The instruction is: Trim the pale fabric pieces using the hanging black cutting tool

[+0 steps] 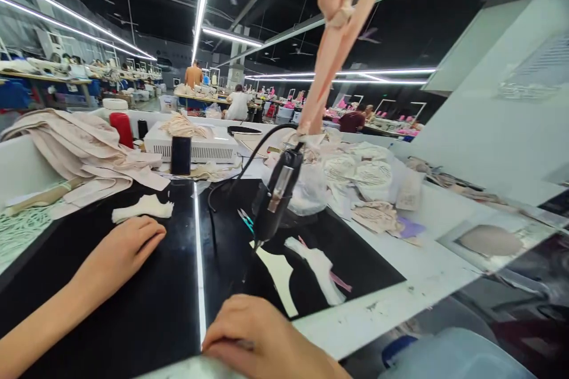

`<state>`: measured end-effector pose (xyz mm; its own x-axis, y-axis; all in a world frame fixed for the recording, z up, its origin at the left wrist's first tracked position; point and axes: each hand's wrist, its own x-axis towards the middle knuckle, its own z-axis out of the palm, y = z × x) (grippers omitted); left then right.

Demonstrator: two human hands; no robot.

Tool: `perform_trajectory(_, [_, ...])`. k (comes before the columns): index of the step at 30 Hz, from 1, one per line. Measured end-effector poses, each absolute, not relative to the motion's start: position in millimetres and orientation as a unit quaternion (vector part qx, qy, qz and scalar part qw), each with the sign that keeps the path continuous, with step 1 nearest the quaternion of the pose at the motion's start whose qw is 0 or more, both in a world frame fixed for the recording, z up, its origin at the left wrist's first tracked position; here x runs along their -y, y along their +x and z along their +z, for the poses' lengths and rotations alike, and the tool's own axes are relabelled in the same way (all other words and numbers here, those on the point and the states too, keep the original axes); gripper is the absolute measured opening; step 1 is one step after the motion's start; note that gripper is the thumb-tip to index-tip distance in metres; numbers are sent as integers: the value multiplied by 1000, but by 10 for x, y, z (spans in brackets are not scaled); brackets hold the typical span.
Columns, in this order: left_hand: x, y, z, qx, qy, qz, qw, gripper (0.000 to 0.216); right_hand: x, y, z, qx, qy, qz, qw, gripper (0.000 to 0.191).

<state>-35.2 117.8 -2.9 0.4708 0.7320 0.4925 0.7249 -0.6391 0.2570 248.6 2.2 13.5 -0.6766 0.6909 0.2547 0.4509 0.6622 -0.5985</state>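
My left hand (128, 249) lies palm down on the black mat (169, 284), its fingers loosely bent and nothing visible in them. Just beyond it is a white fabric piece (144, 208). At the table's front edge, my right hand (262, 331) is curled closed; whatever is inside its fingers is hidden. Ahead of that hand lies a cream, curved flat piece (278, 275). The tip of a black hand-held tool (278, 195), hung from a peach fabric strip (331, 41), comes down at the piece's far end. Thread snips (246, 220) with teal handles rest beside the tool.
A white fabric piece (317, 269) with a pink strip lies to the right. Behind are a phone (181, 156), a white vented box (208, 148), a red thread cone (121, 129) and a clear plastic bag (309, 189). Pale fabric (89, 148) is heaped at left.
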Motion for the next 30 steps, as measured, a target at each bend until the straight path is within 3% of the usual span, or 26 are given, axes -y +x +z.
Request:
perform_trajectory(3, [-929,-37,-91,-379,884,270,50,39,106,3007,178,812,-496,186,243,16])
perform_trajectory(6, [-692,305,-142,-345,906,230,83,31,122,3369,162,779,-564,126,241,13])
perform_trajectory(12, [-375,903,-79,-310,933,154,98,23,102,3479,-55,778,-570,110,240,13])
perform_trajectory(16, [-299,1139,-18,-322,931,145,91,23,97,3423,-134,772,-570,105,260,26])
perform_trajectory(30, [-306,1429,-94,-307,943,131,4,21,28,3465,-169,734,-557,176,347,24])
